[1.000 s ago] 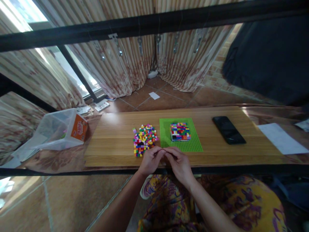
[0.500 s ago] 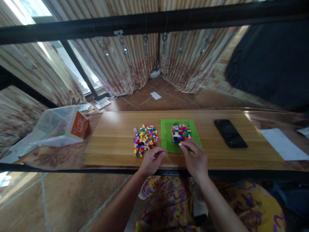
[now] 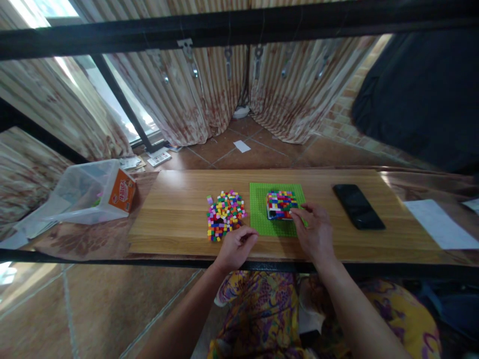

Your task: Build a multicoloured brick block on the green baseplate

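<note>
The bench [image 3: 80, 244] has a brown patterned cover, with a long wooden board [image 3: 179, 214] on top. On the board lie a pile of loose colored blocks [image 3: 228, 212], a green studded plate [image 3: 258, 199] just beside it, and a black phone [image 3: 358, 206] farther right. Beyond the board's ends, a clear box [image 3: 86, 192] stands left and white paper [image 3: 441, 224] lies right.

A: Any lettering we can log?
B: None we can read. Orange label [image 3: 122, 191] on the clear plastic box [image 3: 82, 192], off the wooden board's [image 3: 179, 199] left edge: pale characters, too blurred for us.
A: White printed item [image 3: 159, 158] past the far left corner?
B: Dark marks; we make out no word or number.
</note>
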{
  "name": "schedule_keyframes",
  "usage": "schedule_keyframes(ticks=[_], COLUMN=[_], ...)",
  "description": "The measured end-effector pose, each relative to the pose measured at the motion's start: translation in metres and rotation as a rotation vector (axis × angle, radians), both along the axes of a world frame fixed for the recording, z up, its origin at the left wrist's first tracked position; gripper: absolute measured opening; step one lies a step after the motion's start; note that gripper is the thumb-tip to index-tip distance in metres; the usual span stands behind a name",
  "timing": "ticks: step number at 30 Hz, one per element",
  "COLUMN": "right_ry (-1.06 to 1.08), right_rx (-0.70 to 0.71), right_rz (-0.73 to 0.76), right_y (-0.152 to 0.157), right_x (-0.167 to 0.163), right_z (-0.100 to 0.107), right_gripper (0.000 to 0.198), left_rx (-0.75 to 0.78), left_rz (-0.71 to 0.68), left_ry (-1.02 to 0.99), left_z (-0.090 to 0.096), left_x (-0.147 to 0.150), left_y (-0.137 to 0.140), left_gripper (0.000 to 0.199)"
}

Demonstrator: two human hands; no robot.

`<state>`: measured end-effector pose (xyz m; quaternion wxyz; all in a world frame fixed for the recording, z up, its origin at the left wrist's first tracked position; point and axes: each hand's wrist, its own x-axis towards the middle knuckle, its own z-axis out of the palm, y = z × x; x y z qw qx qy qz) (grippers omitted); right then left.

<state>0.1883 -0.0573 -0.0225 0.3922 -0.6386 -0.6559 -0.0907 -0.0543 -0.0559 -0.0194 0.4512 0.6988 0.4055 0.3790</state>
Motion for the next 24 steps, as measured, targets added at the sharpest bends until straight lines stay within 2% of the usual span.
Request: schedule_keyframes(ticks=[5, 10, 15, 20, 24], right_ry=[0.156, 0.574, 0.937, 1.193, 1.320], right_rx=[-0.031, -0.139, -0.200, -0.195, -0.136], right_rz=[-0.012, -0.046, -0.101, -0.081, -0.071], right_y=[0.002, 0.005, 0.009, 0.010, 0.011], right_x=[-0.002, -0.005, -0.006, -0.013, -0.018], right_z=[0.002, -0.002, -0.009, -0.004, 0.001], right_gripper=[0.022, 0.024, 0.035, 0.039, 0.033], left_rx=[0.002, 0.005, -0.005, 0.010, 0.013], left_rz=[-0.002, 0.001, 0.003, 0.009, -0.001], left_ry=[-0.013, -0.006, -0.010, 0.009, 0.002], left_z=[-0.003, -0.001, 0.000, -0.002, -0.002], left_x=[0.000, 0.000, 0.001, 0.001, 0.001], left_y=[0.000, 0.000, -0.001, 0.000, 0.000], left_gripper=[0.014, 0.013, 0.014, 0.014, 0.013])
